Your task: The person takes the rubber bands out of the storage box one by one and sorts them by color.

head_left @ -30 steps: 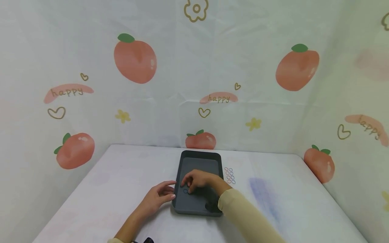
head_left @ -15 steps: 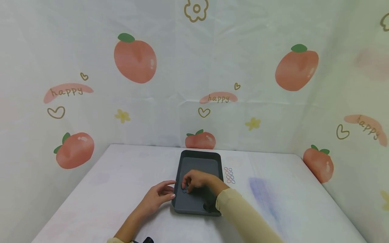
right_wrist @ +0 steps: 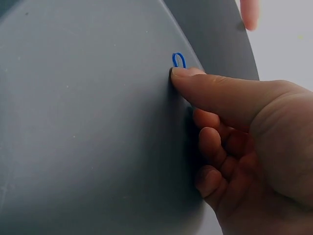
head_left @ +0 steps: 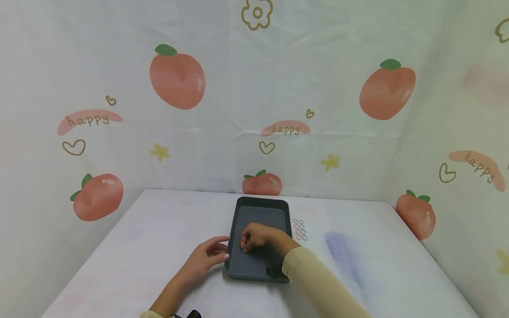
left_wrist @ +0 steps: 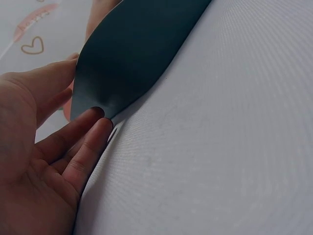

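A dark grey rectangular tray (head_left: pixel 254 270) lies on the white table. Over its left half, my right hand (head_left: pixel 258 235) pinches a small blue rubber band (right_wrist: pixel 183 59) between thumb and index finger. In the right wrist view a narrow loop of the band sticks out past the thumb tip, and the other fingers are curled in below. My left hand (head_left: pixel 202 260) rests beside the tray's left wall, fingers loosely extended with fingertips at the wall. The left wrist view shows its fingertips against the tray's outer side (left_wrist: pixel 132 54).
Right of the tray, several small red and blue rings (head_left: pixel 300 229) lie in two columns on the white tablecloth (head_left: pixel 159 229). A white cloth backdrop (head_left: pixel 222 88) printed with fruit, hearts and flowers stands behind and at both sides.
My right thumb and index finger have closed together on the band, which lay as a round ring and is now squeezed narrow. The left hand and tray have stayed in place.
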Available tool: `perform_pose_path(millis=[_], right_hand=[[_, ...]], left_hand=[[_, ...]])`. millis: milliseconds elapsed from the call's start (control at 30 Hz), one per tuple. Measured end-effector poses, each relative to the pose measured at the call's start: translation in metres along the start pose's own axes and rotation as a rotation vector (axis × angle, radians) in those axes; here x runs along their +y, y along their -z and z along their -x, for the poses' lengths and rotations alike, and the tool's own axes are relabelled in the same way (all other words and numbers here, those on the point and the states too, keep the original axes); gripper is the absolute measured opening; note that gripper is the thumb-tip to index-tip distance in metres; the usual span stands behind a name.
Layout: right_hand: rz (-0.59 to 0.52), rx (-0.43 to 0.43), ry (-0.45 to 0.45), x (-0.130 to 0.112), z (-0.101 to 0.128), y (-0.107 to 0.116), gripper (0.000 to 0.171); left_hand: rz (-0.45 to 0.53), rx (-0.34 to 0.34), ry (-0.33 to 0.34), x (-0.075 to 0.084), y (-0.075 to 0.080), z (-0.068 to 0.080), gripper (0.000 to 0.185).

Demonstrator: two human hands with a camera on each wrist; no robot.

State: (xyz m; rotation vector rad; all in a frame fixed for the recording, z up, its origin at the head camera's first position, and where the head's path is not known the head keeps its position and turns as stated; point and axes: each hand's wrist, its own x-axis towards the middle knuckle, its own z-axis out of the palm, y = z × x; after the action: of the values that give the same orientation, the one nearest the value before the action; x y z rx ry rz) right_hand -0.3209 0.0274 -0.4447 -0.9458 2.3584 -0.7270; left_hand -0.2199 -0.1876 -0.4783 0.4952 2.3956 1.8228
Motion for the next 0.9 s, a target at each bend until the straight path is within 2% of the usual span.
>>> perform_pose_path(millis=[233,467,900], right_hand=[[-0.016,-0.010,0.026,0.002,-0.002,0.001,0.007],[-0.048,-0.007,0.010,0.001,-0.003,0.003,0.009],[-0.087,0.065,0.031,0.003,0.006,0.012,0.009]], left_hand=[[-0.005,0.009,0.001,-0.001,0.001,0.000,0.052],[-0.004,0.014,0.005,-0.002,0.001,0.000,0.052],[-0.009,0.014,0.005,-0.003,0.001,-0.001,0.051]])
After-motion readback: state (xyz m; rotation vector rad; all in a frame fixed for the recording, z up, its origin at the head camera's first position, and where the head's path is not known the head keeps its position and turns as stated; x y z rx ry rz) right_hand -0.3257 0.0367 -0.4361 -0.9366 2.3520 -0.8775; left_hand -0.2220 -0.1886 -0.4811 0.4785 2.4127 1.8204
